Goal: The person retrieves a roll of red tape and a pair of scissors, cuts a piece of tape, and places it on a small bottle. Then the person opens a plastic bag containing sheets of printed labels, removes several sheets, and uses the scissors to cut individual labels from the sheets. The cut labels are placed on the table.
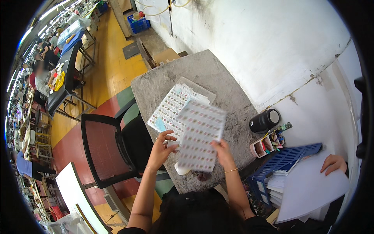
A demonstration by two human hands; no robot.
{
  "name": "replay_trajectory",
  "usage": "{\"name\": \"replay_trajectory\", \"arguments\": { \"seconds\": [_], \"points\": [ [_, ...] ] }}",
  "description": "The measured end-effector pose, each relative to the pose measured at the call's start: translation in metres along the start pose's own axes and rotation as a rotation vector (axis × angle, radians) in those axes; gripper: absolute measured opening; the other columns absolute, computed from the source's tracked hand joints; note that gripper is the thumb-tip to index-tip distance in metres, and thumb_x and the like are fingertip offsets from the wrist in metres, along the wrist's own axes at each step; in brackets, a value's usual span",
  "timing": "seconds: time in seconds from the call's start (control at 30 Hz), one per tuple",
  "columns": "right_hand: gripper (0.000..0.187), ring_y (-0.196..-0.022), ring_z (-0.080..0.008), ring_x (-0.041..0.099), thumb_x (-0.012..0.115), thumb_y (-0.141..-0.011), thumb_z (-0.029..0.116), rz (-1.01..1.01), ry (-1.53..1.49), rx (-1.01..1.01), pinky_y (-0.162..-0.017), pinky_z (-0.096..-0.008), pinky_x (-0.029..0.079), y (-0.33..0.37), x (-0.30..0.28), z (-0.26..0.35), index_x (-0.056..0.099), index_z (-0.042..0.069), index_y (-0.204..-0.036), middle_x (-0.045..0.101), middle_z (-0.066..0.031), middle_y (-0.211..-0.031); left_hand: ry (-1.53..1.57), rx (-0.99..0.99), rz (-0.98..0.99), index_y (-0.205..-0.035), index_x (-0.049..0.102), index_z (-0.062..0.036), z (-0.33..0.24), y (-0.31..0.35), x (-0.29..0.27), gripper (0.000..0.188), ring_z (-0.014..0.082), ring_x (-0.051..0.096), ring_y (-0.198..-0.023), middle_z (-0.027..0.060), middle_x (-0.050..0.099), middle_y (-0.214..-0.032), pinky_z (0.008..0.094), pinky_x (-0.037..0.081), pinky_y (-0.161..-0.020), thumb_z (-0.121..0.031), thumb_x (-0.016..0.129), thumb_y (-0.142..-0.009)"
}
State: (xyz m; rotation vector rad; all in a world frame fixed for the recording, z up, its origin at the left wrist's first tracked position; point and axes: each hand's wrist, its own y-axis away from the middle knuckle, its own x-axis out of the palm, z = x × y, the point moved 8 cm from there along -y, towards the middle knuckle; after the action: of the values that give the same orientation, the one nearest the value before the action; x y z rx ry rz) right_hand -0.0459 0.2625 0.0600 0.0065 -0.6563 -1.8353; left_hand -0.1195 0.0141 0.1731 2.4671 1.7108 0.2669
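My right hand [224,154] is closed on the right edge of a white sheet with rows of small reddish patterns [200,134]. The sheet is raised over the table and blurred by motion. My left hand [159,150] is beside its left edge, thumb and index finger apart, with no object visible between them. Behind it on the grey table lies a pile of similar patterned sheets [169,109]; a light-blue piece [160,124] rests on this pile near my left fingers. The raised sheet covers part of the pile. A rounded white object [182,169] lies near the table's front edge.
The table [233,97] has a rough grey top. To its right are a black cylinder [265,120], a pen holder [268,144] and a blue basket of papers [260,187]. Another person's hand [334,165] touches a large white sheet [311,187]. A black chair [134,144] stands left.
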Motion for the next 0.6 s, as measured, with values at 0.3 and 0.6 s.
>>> {"name": "replay_trajectory", "arguments": {
  "seconds": [0.3,0.6],
  "points": [
    [0.027,-0.074,-0.031,0.065,0.053,-0.096,0.023,-0.566,0.865,-0.523,-0.063,-0.0391,0.047,0.019,-0.067,0.1,0.058,-0.003,-0.1,0.066,-0.0193,-0.085,-0.713,0.171,-0.191,-0.114,0.062,-0.0083,0.137,-0.019,0.011,0.034,0.0285,0.058,-0.093,0.0118,0.059,-0.103,0.0418,0.047,-0.079,-0.011,0.068,-0.081],
    [0.025,-0.077,-0.0233,0.065,0.056,-0.095,0.02,-0.598,0.698,-0.583,-0.067,-0.0354,0.048,0.007,-0.07,0.097,0.058,-0.003,-0.105,0.067,-0.0171,-0.091,-1.169,-0.127,-0.437,-0.124,0.052,-0.0058,0.138,-0.114,-0.011,0.066,0.0365,0.047,-0.112,0.0151,0.051,-0.117,0.0434,0.039,-0.094,-0.035,0.078,-0.071]
  ]
}}
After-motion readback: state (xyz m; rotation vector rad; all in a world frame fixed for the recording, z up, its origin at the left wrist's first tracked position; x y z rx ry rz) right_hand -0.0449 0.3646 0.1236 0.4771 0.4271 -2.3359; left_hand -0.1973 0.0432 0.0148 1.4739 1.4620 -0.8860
